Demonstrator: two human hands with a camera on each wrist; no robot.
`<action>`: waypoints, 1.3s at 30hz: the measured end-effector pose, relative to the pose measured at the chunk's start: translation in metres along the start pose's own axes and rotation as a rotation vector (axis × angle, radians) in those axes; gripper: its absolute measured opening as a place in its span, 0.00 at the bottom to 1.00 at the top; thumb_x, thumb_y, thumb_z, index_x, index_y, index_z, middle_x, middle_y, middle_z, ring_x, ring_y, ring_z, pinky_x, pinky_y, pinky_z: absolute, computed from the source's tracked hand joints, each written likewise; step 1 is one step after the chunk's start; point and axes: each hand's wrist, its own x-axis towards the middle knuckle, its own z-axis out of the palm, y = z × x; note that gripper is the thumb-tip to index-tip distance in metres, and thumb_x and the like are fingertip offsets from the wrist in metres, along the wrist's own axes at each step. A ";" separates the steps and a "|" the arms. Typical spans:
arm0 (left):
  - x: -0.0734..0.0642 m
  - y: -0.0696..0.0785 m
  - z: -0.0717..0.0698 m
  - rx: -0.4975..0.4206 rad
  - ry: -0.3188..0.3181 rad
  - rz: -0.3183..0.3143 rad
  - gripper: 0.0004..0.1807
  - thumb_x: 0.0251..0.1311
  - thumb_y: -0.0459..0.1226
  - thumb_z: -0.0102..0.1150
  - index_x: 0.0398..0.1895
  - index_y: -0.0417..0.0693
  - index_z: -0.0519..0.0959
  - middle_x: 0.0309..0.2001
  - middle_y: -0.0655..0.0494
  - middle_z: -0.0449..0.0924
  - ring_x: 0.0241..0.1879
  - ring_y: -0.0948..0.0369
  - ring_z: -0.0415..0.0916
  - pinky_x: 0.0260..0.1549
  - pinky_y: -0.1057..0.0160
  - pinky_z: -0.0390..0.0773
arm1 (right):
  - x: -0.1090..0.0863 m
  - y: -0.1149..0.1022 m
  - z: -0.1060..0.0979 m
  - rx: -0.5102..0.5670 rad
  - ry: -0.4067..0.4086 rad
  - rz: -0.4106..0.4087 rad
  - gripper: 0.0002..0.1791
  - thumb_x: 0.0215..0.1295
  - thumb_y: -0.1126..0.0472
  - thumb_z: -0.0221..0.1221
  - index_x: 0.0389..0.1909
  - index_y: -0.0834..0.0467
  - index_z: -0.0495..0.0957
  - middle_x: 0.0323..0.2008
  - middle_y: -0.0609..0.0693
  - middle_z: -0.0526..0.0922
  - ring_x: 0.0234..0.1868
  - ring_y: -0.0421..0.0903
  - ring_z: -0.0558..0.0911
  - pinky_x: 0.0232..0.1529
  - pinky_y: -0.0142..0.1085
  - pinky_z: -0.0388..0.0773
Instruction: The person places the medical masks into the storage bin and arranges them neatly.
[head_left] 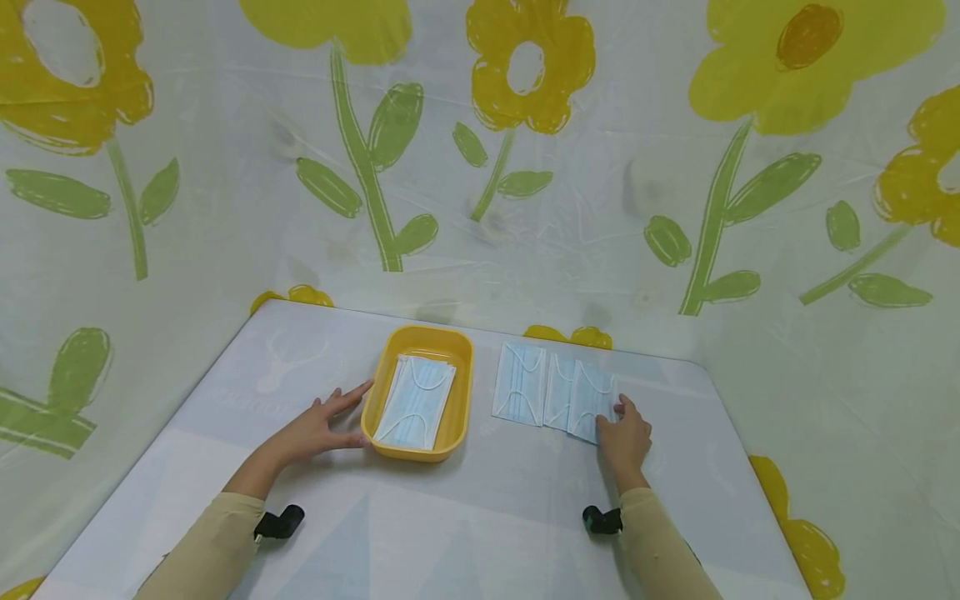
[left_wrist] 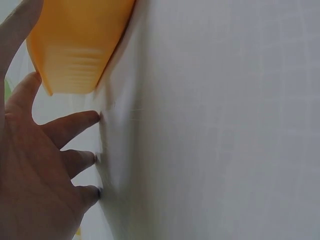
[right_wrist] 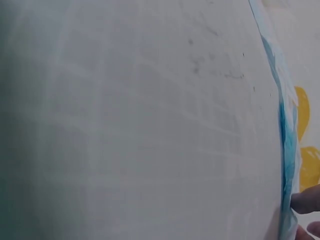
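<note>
Five left fingers (left_wrist: 74, 129) splay at the yellow tray (head_left: 417, 455); right fingers (head_left: 630, 411), curled, pinch a mask (head_left: 592, 402).

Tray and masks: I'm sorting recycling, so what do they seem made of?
Tray: probably plastic, smooth with a soft sheen; moulded ridges show on its wall. Masks: likely thin nonwoven fabric, matte, judging by the pleats; exact fibre unclear.

Pale tabletop (right_wrist: 150, 125), seemingly blue masks (right_wrist: 288, 140) edge-on, right hand (right_wrist: 309, 201) touching, yellow patches (right_wrist: 310, 167)
</note>
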 end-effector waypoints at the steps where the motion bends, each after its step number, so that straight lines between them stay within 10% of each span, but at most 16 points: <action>1: 0.000 0.000 0.000 -0.002 0.001 0.000 0.57 0.51 0.60 0.73 0.82 0.63 0.53 0.80 0.45 0.53 0.77 0.31 0.36 0.69 0.24 0.34 | 0.000 0.000 0.000 0.001 -0.001 -0.004 0.34 0.67 0.65 0.60 0.72 0.69 0.62 0.61 0.67 0.75 0.60 0.67 0.68 0.63 0.61 0.62; 30: 0.001 -0.003 0.000 -0.012 -0.003 0.040 0.56 0.51 0.58 0.74 0.82 0.63 0.54 0.79 0.43 0.54 0.77 0.30 0.37 0.69 0.24 0.34 | -0.004 -0.003 0.008 0.144 0.086 -0.030 0.26 0.68 0.67 0.54 0.67 0.66 0.70 0.48 0.65 0.82 0.49 0.62 0.81 0.50 0.54 0.77; 39: 0.001 -0.003 -0.001 0.009 0.001 0.054 0.56 0.51 0.58 0.75 0.81 0.62 0.55 0.79 0.42 0.54 0.77 0.30 0.39 0.70 0.26 0.33 | -0.004 -0.005 0.006 0.138 0.029 -0.036 0.30 0.66 0.69 0.56 0.70 0.69 0.65 0.62 0.69 0.70 0.64 0.67 0.69 0.65 0.61 0.67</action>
